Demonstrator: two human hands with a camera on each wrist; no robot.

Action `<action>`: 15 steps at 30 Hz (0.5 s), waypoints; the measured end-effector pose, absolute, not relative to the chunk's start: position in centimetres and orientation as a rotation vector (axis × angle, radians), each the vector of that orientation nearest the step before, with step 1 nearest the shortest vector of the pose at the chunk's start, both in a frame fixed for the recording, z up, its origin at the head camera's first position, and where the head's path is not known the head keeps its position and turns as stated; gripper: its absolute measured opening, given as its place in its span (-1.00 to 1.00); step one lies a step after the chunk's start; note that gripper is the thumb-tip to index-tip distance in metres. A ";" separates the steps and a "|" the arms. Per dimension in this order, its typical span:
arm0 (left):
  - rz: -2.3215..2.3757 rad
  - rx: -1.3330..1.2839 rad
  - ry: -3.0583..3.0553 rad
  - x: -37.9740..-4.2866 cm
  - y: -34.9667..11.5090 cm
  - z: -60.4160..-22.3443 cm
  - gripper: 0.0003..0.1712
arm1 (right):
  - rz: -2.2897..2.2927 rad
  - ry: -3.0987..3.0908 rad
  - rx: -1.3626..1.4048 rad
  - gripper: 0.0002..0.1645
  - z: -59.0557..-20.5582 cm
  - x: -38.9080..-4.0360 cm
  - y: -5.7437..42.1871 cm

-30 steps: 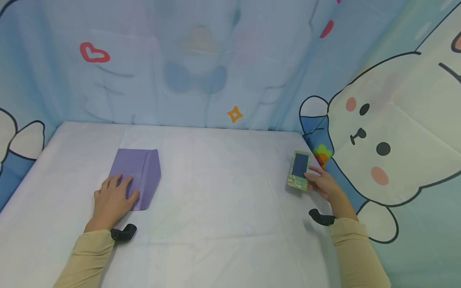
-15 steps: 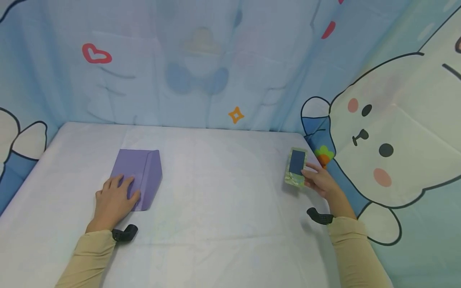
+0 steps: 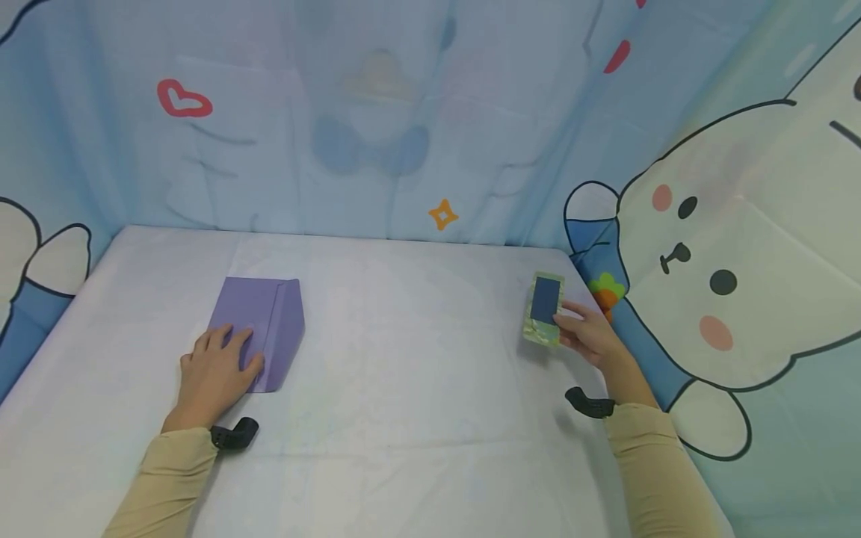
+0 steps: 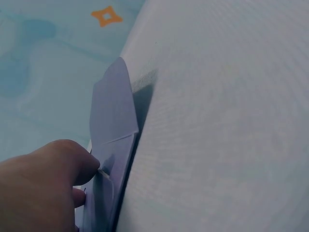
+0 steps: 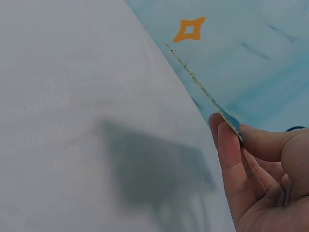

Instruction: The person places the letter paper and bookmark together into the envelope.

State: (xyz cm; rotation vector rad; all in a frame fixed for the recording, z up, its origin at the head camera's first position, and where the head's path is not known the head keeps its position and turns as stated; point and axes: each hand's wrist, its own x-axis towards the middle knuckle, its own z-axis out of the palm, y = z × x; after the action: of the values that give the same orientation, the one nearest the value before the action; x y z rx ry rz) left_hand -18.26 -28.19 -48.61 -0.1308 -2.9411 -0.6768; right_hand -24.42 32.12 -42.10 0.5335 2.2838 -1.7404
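Note:
A purple envelope (image 3: 250, 302) lies on the white table at the left, its flap (image 3: 287, 336) folded out toward the right. My left hand (image 3: 214, 377) rests on the envelope's near part with fingers spread; in the left wrist view the thumb (image 4: 79, 162) touches its surface near the flap. At the right, my right hand (image 3: 592, 336) pinches a thin green patterned card (image 3: 540, 331) with a dark blue rectangle on its face. The right wrist view shows the card edge-on between thumb and fingers, raised over the table with its shadow below.
The white-covered table (image 3: 403, 388) stretches between both hands. A light blue printed curtain (image 3: 377, 194) hangs behind its far edge, and a large cartoon bear print (image 3: 760, 246) covers the cloth at the right. Each wrist wears a black camera mount (image 3: 237, 433).
My right hand has carried the card a little to the left and slightly farther back. The left hand and the envelope stay in place, apart from a slight shift of the head view.

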 end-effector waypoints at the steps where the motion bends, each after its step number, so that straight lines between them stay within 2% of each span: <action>1: -0.676 -0.132 -2.939 -18.3 -28.2 -48.6 -0.35 | -1.736 2.287 0.535 -0.08 -42.1 -24.4 32.0; 15: -0.673 -0.134 -2.939 -18.3 -28.2 -48.6 -0.35 | -1.756 2.220 0.462 -0.09 -41.2 -24.3 30.4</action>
State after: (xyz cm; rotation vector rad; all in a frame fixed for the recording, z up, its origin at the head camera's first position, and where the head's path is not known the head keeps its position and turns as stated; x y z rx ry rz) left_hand -18.27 -28.18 -48.62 -0.1336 -2.9389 -0.6734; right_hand -24.29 30.40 -41.16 0.4618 2.2205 -1.7565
